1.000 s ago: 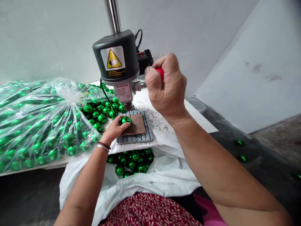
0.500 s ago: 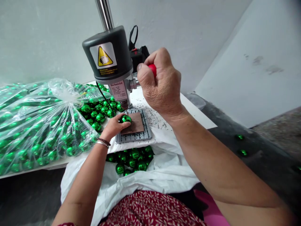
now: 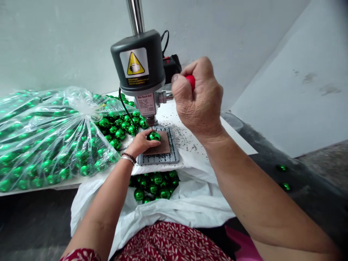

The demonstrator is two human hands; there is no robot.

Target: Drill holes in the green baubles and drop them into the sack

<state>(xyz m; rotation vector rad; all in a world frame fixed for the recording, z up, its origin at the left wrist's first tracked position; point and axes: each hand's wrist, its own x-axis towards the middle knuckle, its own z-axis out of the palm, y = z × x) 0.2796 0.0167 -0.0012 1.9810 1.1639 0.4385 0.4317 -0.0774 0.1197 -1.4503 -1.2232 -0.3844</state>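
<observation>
My left hand (image 3: 143,143) grips a shiny green ball (image 3: 155,136) between thumb and fingers, on a brown board (image 3: 164,145) over the grey drill base (image 3: 174,157). Directly above the ball is the thin bit of a mini bench drill (image 3: 136,61), its tip at or close to the ball's top; whether it has entered I cannot tell. Up to the drill's right, my right hand (image 3: 199,96) is wrapped round the red knob (image 3: 191,82) of the drill's lever.
A clear plastic bag (image 3: 54,145) full of green balls covers the table's left. Loose green balls (image 3: 119,125) lie beside the drill. More balls (image 3: 153,186) rest in a white sack (image 3: 190,203) at my lap. Dark chips dot the white tabletop (image 3: 187,134). Two balls are on the floor.
The whole view has shifted, so the drill and both hands appear farther right. Both hands keep the same holds; the ball stays under the bit.
</observation>
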